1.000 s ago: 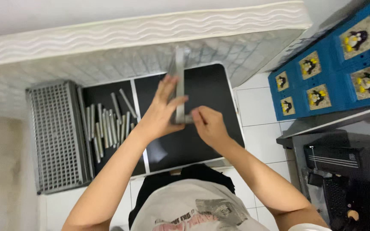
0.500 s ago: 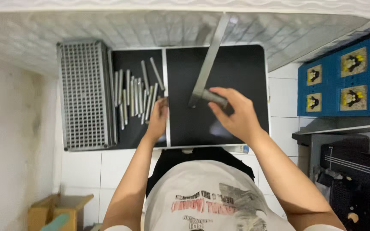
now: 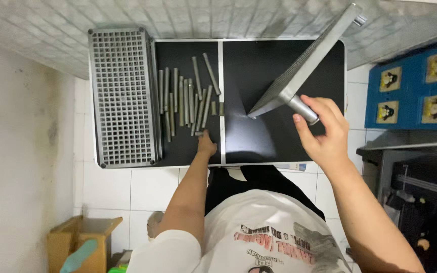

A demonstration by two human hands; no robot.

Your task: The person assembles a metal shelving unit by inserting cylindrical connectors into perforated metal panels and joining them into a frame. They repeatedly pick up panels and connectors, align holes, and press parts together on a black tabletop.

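- Fingers (image 3: 307,108) of the right hand (image 3: 324,134) curl around a short metal cylinder (image 3: 303,109), thumb on its near side; firm closed grip.
- Cylinder sits at the lower end of a long flat metal grid tray (image 3: 304,63), which the hand holds tilted, its far end raised toward the top right and past the table edge.
- Lower corner of that tilted tray hangs over the right half of the black table (image 3: 274,141); cannot tell whether it touches the top.
- Left hand (image 3: 207,146) reaches onto the left half of the table, fingertips at the near end of a pile of metal rods (image 3: 188,98).
- Left fingers pinched together, touching or holding a small rod end; too small to tell whether it is actually gripped.
- Rods lie loose, mostly parallel and running away from the person, a few slanted, between the table's centre seam and a second grid tray (image 3: 122,96).
- Second tray lies flat on the table's left edge, full of small square holes, just beside the rods.
- Blue crates (image 3: 413,86) stand on the tiled floor right of the table, well apart from both hands.
- Cardboard box (image 3: 79,245) sits on the floor at lower left, near the person's left elbow.
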